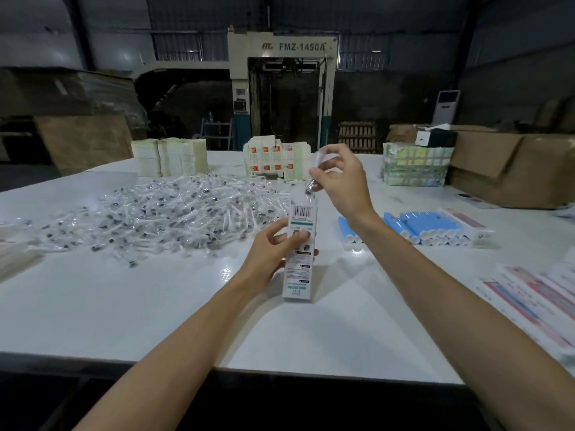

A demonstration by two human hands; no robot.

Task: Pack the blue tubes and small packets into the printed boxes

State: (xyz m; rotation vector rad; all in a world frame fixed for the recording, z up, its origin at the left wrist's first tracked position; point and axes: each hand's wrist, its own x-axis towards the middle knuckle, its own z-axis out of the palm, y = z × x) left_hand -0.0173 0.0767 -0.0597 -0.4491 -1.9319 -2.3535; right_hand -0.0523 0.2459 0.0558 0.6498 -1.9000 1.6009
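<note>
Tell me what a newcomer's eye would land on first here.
At centre, the left hand holds a printed box upright while the right hand pinches a clear packet just above its top. Behind and to the left sprawls a big heap of clear packets; a row of blue tubes lies to the right.

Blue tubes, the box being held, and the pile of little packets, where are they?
blue tubes (420,223), head view, blue side of a middle tube.
printed box (298,278), head view, its lower printed face.
pile of packets (174,209), head view, middle of the heap.
</note>
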